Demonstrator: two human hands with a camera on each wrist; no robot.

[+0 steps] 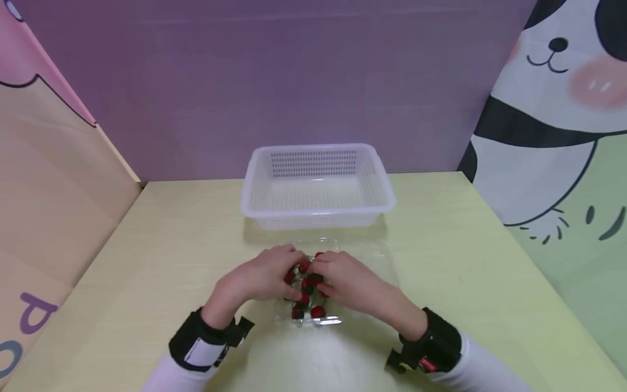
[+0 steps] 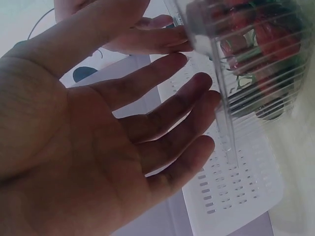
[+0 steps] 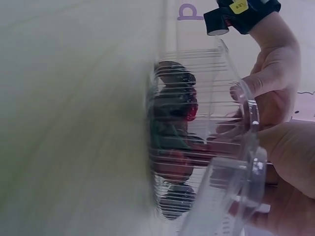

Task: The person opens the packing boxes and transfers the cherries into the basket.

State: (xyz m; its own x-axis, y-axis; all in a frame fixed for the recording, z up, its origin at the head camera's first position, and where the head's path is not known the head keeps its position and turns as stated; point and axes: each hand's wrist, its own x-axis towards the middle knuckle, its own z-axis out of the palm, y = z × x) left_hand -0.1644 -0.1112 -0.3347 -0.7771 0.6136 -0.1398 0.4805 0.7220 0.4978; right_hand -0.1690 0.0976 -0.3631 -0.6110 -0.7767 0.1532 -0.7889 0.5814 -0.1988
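Note:
A clear plastic clamshell box [image 1: 320, 321] holds several red and dark cherries [image 1: 318, 312] with green stems. My left hand [image 1: 266, 275] reaches over its left side, thumb and index finger apart around the cherries there. In the left wrist view, the loosely bent fingers [image 2: 167, 123] end close to the rim. My right hand [image 1: 350, 280] comes in from the right, thumb and fingers apart over the cherries. The right wrist view shows this hand [image 3: 290, 167] behind the ribbed box wall [image 3: 216, 93], with some fingertips hidden.
Just behind the box stands a white perforated plastic basket [image 1: 318, 218] on the pale wooden table [image 1: 171, 234]. The box's clear lid [image 1: 379, 258] lies folded out to the right. A purple panel [image 1: 313, 81] rises along the table's back edge.

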